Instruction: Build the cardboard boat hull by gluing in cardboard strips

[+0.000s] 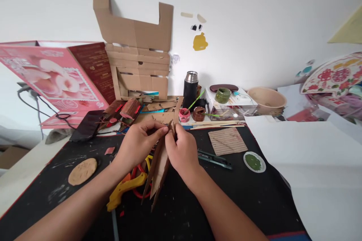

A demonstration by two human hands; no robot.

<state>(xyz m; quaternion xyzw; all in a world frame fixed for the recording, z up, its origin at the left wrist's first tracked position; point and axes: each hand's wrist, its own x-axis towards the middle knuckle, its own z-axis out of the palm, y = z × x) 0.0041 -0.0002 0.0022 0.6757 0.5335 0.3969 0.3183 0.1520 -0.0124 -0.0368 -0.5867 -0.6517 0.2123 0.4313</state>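
Note:
Both hands meet over the middle of the black mat [181, 214] at the far end of a folded piece of cardboard [160, 165]. My left hand [141, 139] is closed, thumb and fingers pinching the cardboard's tip. My right hand [182, 148] is closed around the same piece from the right side. The cardboard's long pointed flaps hang toward me. Beneath it and to the left lie a yellow-handled tool [126, 190] and red-handled scissors [138, 192], partly covered. Right of my right hand is a dark green utility knife [215, 159].
A corrugated cardboard square [227, 141] and a lid of green paint [254, 162] lie at right. Paint jars [199, 113] and a black thermos [190, 90] stand behind. At left are a round tan disc [82, 171], a phone [87, 125] and a pink bag [53, 79].

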